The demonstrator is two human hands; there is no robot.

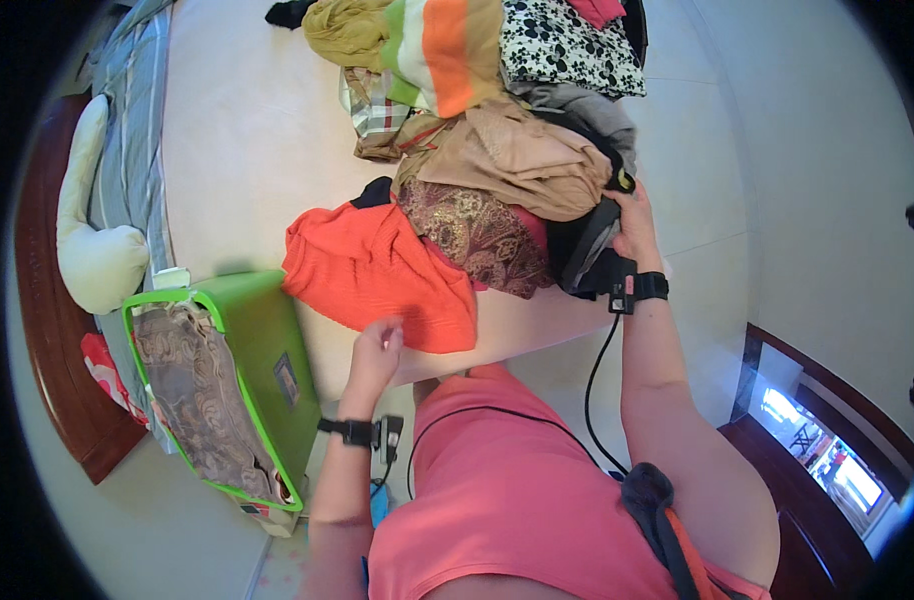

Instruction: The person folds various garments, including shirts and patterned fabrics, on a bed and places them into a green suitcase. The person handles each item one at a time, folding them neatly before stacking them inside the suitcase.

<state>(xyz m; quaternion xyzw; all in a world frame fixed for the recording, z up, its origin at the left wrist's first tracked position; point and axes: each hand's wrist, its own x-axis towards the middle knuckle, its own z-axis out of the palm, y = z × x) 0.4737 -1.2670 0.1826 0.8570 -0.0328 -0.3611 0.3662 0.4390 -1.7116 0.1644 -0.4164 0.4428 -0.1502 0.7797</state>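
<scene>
My right hand (635,217) grips the right edge of a heap of clothes, its fingers at black and grey fabric (577,251). Beside those fingers lies a tan garment (521,161), bunched over the heap. My left hand (382,345) hovers at the near edge of an orange-red knitted garment (374,262), fingers loosely curled; whether it touches the knit I cannot tell. A brown and gold paisley cloth (479,232) lies between the orange knit and the tan garment. Both wrists wear black straps with small cabled devices.
A green plastic bin (266,352) holding folded patterned fabric (202,382) stands at left, by a white long-necked cushion (101,255). Farther back lie a striped cloth (446,52) and a black-and-white print fabric (566,52) on the pale bed surface (239,150). A cable (502,409) crosses my front.
</scene>
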